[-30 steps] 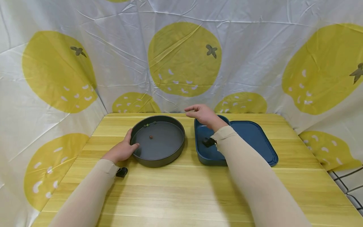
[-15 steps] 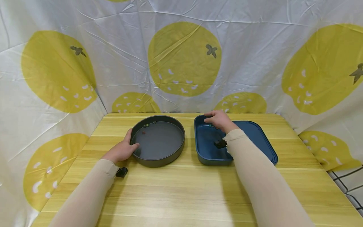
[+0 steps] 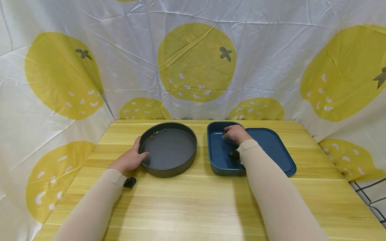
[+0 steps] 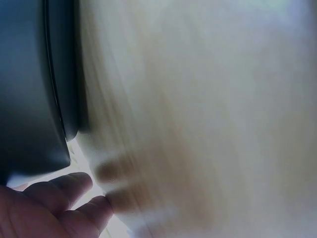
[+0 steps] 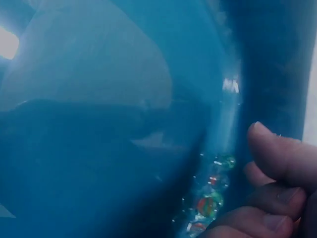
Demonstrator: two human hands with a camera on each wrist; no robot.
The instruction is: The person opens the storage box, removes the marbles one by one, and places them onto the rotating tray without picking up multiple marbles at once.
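My left hand (image 3: 129,160) holds the left side of a round dark grey pan (image 3: 169,172), thumb over the rim and fingers along the outer wall. The left wrist view shows two of its fingertips (image 4: 77,183) beside the pan's wall. Several small marbles sit in the pan by its far-left wall, a reddish marble (image 3: 151,137) among them. My right hand (image 3: 236,133) reaches into a blue rectangular container (image 3: 218,170), fingers loosely bent. Close to these fingers, glass marbles (image 5: 208,206) with coloured cores line up along the container wall. Nothing shows between thumb and fingers.
A flat blue lid (image 3: 272,147) lies to the right of the container, partly behind the right forearm. All stand on a wooden table (image 3: 181,207). A white curtain (image 3: 193,10) with yellow fruit prints hangs behind and at both sides.
My right hand has moved right from beside the blue container's far-left corner and down into it. In the pan, the reddish marble has rolled to the far-left wall. The left hand stays put.
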